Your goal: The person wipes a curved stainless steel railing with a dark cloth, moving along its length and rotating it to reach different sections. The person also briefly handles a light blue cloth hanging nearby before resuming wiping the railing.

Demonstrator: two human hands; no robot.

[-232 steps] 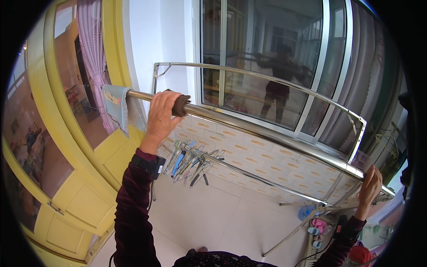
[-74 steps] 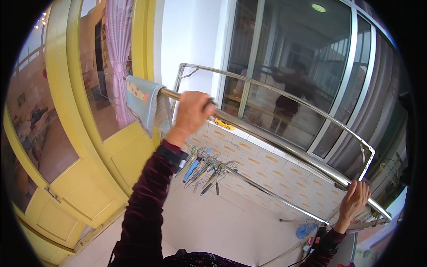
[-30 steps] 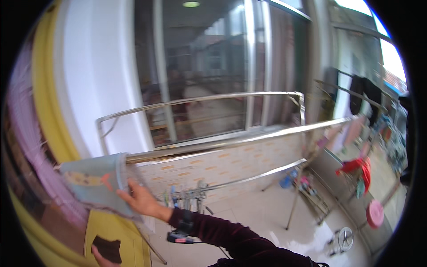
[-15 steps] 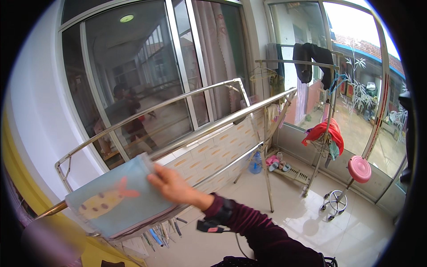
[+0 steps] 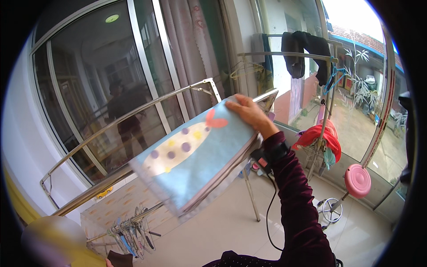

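My right hand (image 5: 251,115) grips the upper right corner of a light blue padded cloth (image 5: 222,149), with fingers bent over its edge. A cream fish with purple and yellow spots and a coral tail decorates it. Several layers with grey edging show along its lower side. The cloth covers the middle of a thick metal rail (image 5: 95,189); whether it rests on the rail or hangs just in front, I cannot tell. My left hand is not in view; a small skin-toned patch at the lower edge is too little to identify.
Several hangers (image 5: 133,233) hang from a lower bar. Farther right stand a clothes rack (image 5: 284,54) with dark trousers (image 5: 307,51), a red cloth (image 5: 320,140) and a pink wheeled stool (image 5: 357,180). A thin metal frame (image 5: 147,104) runs before the window. A blurred round shape (image 5: 53,240) fills the lower left.
My right hand and the blue cloth have moved up and to the right, away from the rail's left end. More hangers show below. The view has shifted somewhat.
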